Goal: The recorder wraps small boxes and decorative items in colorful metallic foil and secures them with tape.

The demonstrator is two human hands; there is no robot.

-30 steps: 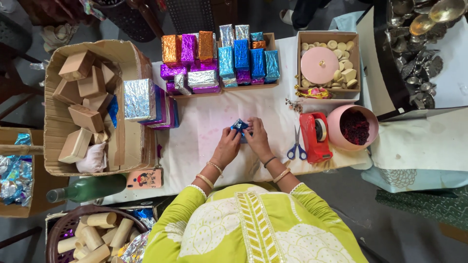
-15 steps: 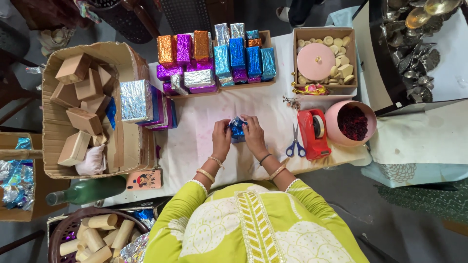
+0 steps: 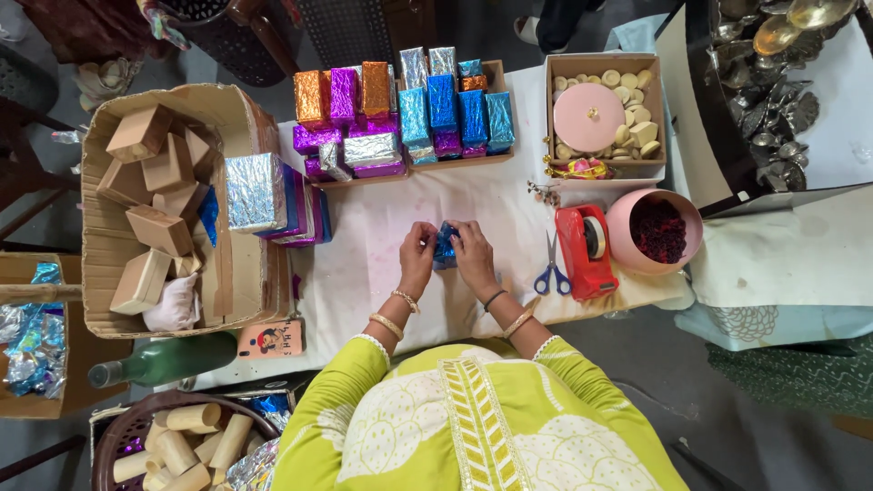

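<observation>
Hands pressed on both sides of a small blue shiny box in the middle of the desk.

Desk (image 3: 382, 236) comes first: it is white and wide, and the box sits on it near its middle, in front of the person. Next is the big cardboard box (image 3: 238, 264) of plain blocks, well off to the left. Then the red tape holder (image 3: 587, 252) and the scissors (image 3: 551, 270), both near the right side. The left hand (image 3: 417, 255) touches the left side of the blue box (image 3: 445, 244), fingers curled on it. The right hand (image 3: 475, 257) touches its right side the same way. The box stands between them, its long side pointing away from the person. Both hands are just as near.
</observation>
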